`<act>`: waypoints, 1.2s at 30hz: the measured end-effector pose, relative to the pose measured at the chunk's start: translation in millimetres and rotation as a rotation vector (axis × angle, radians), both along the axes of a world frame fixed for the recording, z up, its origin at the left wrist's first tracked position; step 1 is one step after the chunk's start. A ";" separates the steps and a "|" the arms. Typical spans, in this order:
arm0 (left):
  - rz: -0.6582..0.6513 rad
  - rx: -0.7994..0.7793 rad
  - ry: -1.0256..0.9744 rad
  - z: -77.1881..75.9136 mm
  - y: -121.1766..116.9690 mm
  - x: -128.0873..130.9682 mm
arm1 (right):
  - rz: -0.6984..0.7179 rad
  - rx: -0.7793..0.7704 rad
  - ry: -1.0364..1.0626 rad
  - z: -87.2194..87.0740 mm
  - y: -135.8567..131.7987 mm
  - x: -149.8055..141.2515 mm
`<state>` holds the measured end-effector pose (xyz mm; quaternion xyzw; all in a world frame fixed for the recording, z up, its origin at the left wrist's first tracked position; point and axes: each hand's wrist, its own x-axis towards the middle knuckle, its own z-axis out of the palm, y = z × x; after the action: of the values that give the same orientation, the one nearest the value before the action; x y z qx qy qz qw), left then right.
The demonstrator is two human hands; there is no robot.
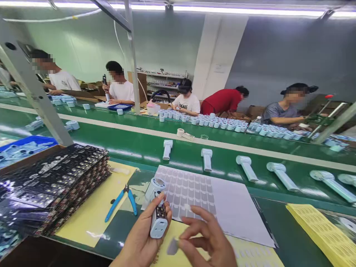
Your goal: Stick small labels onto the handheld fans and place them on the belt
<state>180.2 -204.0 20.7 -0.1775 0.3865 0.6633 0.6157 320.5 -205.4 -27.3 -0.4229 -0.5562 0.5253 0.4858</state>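
Note:
My left hand [141,237] is wrapped round the handle of a light-blue handheld device [159,227]. Its round head points away from me, and a circuit board [160,211] shows in the open side of the handle. Just to the right, my right hand [208,239] pinches a small grey sticker [172,247] between thumb and finger, apart from the device. Behind both hands lies a white sheet [230,200] with rows of grey stickers [191,187]. Blue-handled cutting pliers [115,208] rest with their handles apart, left of my left hand.
Stacked circuit-board panels [69,178] rise on the left beside a blue tray [27,142] of parts. Similar light-blue devices [247,168] lie along the green conveyor [147,148]. Yellow label sheets [319,230] sit at right. Several people work across the line.

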 end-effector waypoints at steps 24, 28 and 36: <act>-0.044 0.023 0.054 -7.9 -3.6 -6.7 | 0.203 -0.189 -0.019 32.2 3.7 -39.4; -0.065 0.046 0.052 -12.7 -3.2 -8.2 | 0.197 -0.182 -0.022 33.5 3.6 -40.8; 0.020 0.041 -0.071 -9.4 -9.4 -2.5 | 0.085 0.151 -0.241 20.3 -9.3 -46.9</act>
<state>177.8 -213.4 11.3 -0.1919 0.3490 0.6706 0.6258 273.6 -214.8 -7.1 -0.4212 -0.6657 0.4476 0.4233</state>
